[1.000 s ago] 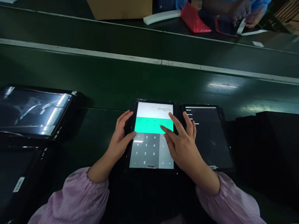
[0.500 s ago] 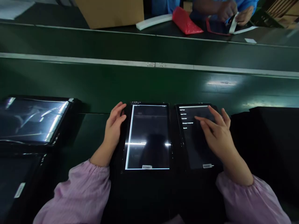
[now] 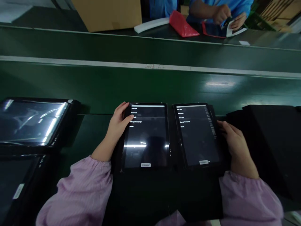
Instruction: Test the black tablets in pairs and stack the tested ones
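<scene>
Two black tablets lie side by side before me, both showing a white text menu on a dark screen. At the left tablet [image 3: 148, 138], my left hand [image 3: 118, 121] rests along the upper left edge. Its fingers stretch toward the top corner, and the thumb lies over the menu lines. My right hand [image 3: 235, 139] grips the right edge of the right tablet [image 3: 199, 141], its fingertips partly hidden by that edge. A small white label [image 3: 145, 165] sits at the bottom of the left screen, with a similar one on the right tablet.
To the left are a glossy screen [image 3: 30, 122] and another dark one [image 3: 14, 182]. Black stacked pieces [image 3: 268, 141] stand at right. Beyond the green belt [image 3: 105, 84] are a cardboard box [image 3: 108, 15], a red pouch [image 3: 182, 25] and a co-worker's hands [image 3: 222, 14] at a red-edged tablet.
The left tablet's screen has switched from a blank display to the menu. My left thumb has moved onto it. My right hand has left the right screen and taken that tablet's right edge.
</scene>
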Available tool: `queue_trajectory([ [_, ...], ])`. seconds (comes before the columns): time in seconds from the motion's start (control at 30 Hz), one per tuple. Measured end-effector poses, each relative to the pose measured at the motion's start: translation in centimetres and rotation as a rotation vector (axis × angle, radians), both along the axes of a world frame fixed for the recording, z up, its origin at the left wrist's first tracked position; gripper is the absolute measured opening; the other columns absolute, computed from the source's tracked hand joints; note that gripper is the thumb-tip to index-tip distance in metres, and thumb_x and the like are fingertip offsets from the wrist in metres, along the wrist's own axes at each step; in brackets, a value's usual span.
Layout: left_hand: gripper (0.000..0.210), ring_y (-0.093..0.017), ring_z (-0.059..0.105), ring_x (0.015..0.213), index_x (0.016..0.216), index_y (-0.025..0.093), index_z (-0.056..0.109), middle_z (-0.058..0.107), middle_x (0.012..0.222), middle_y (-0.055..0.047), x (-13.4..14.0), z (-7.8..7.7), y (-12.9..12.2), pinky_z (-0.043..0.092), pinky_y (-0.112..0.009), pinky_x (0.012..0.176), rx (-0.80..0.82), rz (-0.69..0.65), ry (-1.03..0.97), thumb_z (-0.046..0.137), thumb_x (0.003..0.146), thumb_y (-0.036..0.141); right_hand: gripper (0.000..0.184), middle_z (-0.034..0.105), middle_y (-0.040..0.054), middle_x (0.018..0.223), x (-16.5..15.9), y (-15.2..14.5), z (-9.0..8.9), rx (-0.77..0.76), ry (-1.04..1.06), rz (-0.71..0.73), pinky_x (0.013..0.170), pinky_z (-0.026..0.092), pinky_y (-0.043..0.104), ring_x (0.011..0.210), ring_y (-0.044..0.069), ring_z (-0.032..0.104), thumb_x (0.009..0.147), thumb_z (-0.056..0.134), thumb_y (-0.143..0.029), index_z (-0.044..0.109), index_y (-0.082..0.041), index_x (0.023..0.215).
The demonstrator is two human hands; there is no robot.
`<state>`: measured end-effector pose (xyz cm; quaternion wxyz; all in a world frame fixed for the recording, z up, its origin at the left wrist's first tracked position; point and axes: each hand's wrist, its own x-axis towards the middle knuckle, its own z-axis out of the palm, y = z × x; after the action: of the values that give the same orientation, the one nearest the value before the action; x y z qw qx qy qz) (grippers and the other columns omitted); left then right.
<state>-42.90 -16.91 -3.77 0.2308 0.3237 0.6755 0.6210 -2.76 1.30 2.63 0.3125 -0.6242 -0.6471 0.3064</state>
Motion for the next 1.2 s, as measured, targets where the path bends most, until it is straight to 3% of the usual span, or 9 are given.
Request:
queue_trajectory([
  [0.23,0.036,-0.034,0.047,0.156,0.107,0.030,0.083,0.071,0.148,-0.003,1.5,2.3,-2.8,0.029,-0.051,0.135,-0.030,0.144,-0.138,0.082,0.071,0.030,0.068,0.080,0.0110,0.092,-0.9,-1.3,-0.8,0.039,0.007,0.041,0.079,0.062,0.044,0.087,0.028,0.075,0.087,0.057,-0.079,0.084,-0.019,0.102],
  [0.37,0.039,-0.034,0.055,0.150,0.105,0.032,0.085,0.076,0.141,-0.001,2.0,3.2,-4.2,0.029,-0.052,0.135,-0.051,0.175,-0.167,0.081,0.067,0.027,0.050,0.080,0.0131,0.112,-1.9,-3.3,0.4,0.155,-0.033,0.115,0.101,0.059,0.055,0.108,0.033,0.073,0.091,0.064,-0.064,0.084,-0.021,0.108],
  [0.47,0.041,-0.033,0.056,0.149,0.103,0.034,0.086,0.077,0.139,0.002,2.2,3.3,-4.4,0.030,-0.049,0.135,-0.051,0.187,-0.172,0.081,0.064,0.025,0.029,0.078,0.0094,0.128,-3.3,-5.5,2.0,0.387,-0.112,0.378,0.115,0.053,0.057,0.132,0.033,0.065,0.099,0.065,-0.044,0.085,-0.027,0.111],
  [0.6,0.041,-0.031,0.056,0.149,0.101,0.037,0.087,0.077,0.138,0.005,2.3,3.2,-4.3,0.030,-0.047,0.135,-0.049,0.189,-0.171,0.079,0.064,0.023,0.027,0.076,0.0107,0.130,-5.2,-8.0,3.2,0.646,-0.203,0.789,0.111,0.059,0.054,0.143,0.032,0.059,0.106,0.057,-0.022,0.084,-0.023,0.109],
  [0.73,0.045,-0.031,0.055,0.149,0.105,0.038,0.087,0.076,0.139,0.006,2.4,3.3,-4.4,0.029,-0.048,0.135,-0.052,0.172,-0.170,0.077,0.064,0.021,0.025,0.073,0.0147,0.133,-6.2,-9.1,3.3,0.663,-0.191,0.947,0.110,0.060,0.056,0.149,0.037,0.052,0.101,0.060,-0.016,0.085,-0.019,0.100],
  [0.87,0.048,-0.032,0.055,0.149,0.108,0.038,0.087,0.076,0.141,0.005,2.3,3.2,-4.6,0.028,-0.051,0.136,-0.048,0.146,-0.175,0.077,0.064,0.021,0.025,0.073,0.0134,0.137,-6.0,-8.6,3.0,0.628,-0.217,0.989,0.107,0.061,0.057,0.150,0.038,0.052,0.101,0.061,-0.017,0.086,-0.022,0.098],
  [1.0,0.049,-0.033,0.052,0.151,0.111,0.036,0.085,0.074,0.143,0.003,2.0,2.7,-4.8,0.027,-0.052,0.136,-0.033,0.135,-0.155,0.077,0.065,0.022,0.027,0.077,0.0090,0.131,-3.7,-6.5,2.8,0.602,-0.168,0.823,0.109,0.058,0.059,0.145,0.036,0.058,0.101,0.062,-0.023,0.086,-0.027,0.089],
  [1.1,0.051,-0.033,0.050,0.153,0.115,0.034,0.083,0.071,0.147,0.001,1.6,2.2,-4.9,0.029,-0.051,0.135,-0.026,0.092,-0.125,0.075,0.067,0.023,0.025,0.081,0.0097,0.119,-1.9,-4.9,2.3,0.428,-0.057,0.366,0.106,0.058,0.061,0.125,0.034,0.072,0.100,0.062,-0.034,0.086,-0.026,0.096],
  [1.2,0.054,-0.033,0.048,0.155,0.123,0.033,0.080,0.067,0.151,-0.001,1.3,1.8,-5.1,0.028,-0.054,0.135,-0.017,0.034,-0.071,0.070,0.071,0.023,0.028,0.082,0.0105,0.105,-1.1,-4.0,1.6,0.174,0.023,-0.066,0.090,0.062,0.057,0.095,0.032,0.078,0.094,0.062,-0.041,0.084,-0.025,0.095],
])
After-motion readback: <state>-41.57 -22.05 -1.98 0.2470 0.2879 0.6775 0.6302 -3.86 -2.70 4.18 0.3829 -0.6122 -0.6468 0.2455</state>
